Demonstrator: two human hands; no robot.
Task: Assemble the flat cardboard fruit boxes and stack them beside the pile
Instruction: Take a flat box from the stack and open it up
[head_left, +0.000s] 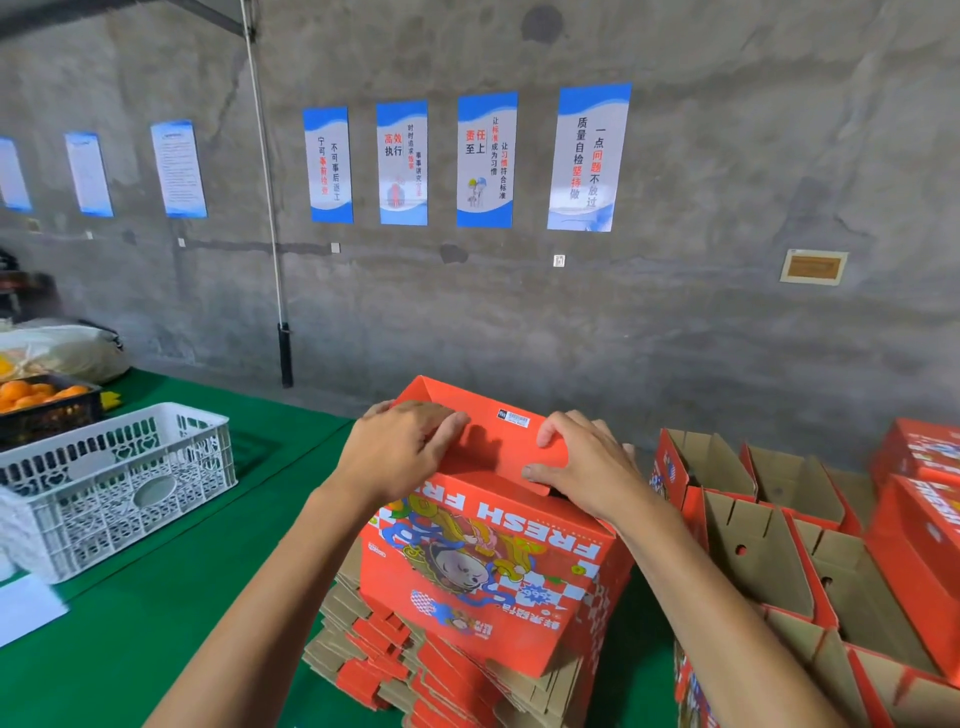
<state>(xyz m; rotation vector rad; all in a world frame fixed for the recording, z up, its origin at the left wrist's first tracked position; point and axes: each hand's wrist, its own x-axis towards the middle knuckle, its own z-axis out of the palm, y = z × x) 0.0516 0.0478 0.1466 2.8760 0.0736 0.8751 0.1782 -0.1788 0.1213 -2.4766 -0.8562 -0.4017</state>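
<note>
Red fruit box (488, 566), half erected, resting on the pile of flat blanks (415, 675) at the near edge of the green desk (156, 623), finished open boxes (779, 561) stacked just to the right. Left hand (400, 452) and right hand (587, 467) both gripping the raised red flap (498, 441), thumbs on its face, fingers curled over its side edges. Best folded by pressing evenly along the crease, both sides together, keeping the box walls square so the flap tucks in without buckling.

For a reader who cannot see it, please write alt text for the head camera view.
Both hands, left hand and right hand, fold the top flap of a red fruit box resting on a pile of flat boxes. Assembled open boxes stand at right; a white crate sits on the green table.
</note>
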